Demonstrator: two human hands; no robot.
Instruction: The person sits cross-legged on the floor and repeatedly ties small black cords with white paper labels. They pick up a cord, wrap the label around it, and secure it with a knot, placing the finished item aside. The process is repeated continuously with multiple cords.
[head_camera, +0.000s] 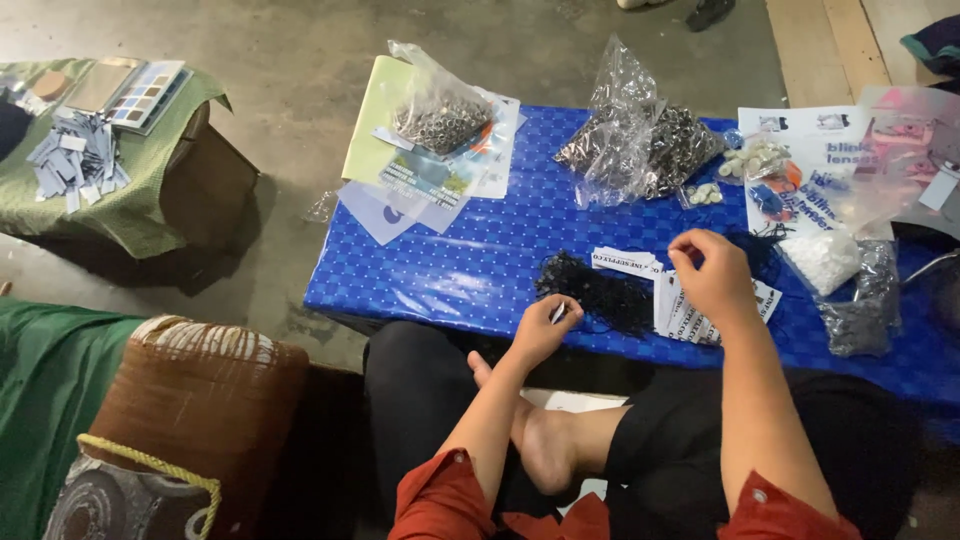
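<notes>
Two hands are working over the low blue desk (450, 270) while we are sitting cross-legged in front of it. Our left hand (543, 328) is resting at the near edge of the desk, its fingers (560, 310) curling shut around a small white tag (557, 313), right beside the tangle of black strings (595, 290) that is lying on the blue cover. Our right hand (712, 275) is hovering just past that tangle, above the pile of white printed tags (680, 310), with thumb and forefinger pinching together; whether something thin is sitting between them we cannot tell. A few more white tags (625, 262) are lying just behind the strings. Farther back, two clear bags of small metal rings are sitting on the desk, one (440, 115) on papers at the left corner and a bigger one (640, 150) near the middle. A small bag of white pieces (822, 258) is lying to the right of our right hand. Off to the left, a green-covered box (150, 180) is carrying a heap of grey strips (75, 160).
</notes>
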